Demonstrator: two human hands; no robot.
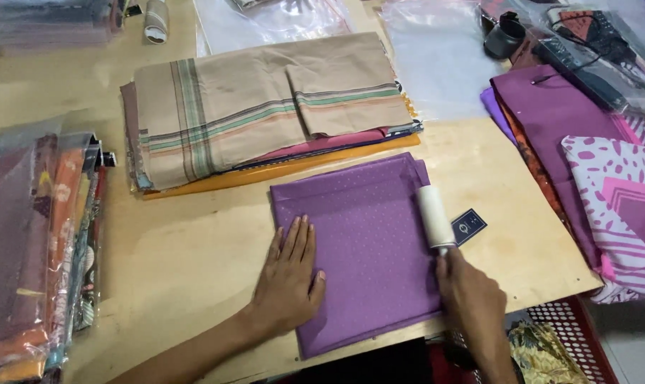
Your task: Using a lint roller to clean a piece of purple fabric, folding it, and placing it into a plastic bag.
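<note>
Left hand flat on purple cloth; right hand grips lint roller at its edge.

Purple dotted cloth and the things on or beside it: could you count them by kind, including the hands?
Folded purple dotted cloth: 1
White lint roller: 1
Small dark card: 1
Hands: 2, left hand flat on the cloth, right hand holding the roller
Total: 5

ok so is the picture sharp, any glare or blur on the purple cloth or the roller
Head view: even, soft light, the purple cloth sharp enough to show its dots; lint roller slightly soft, no strong glare; plastic bags at the top catch pale reflections; faint shadow under the left hand; edges look a little blurred.
</note>
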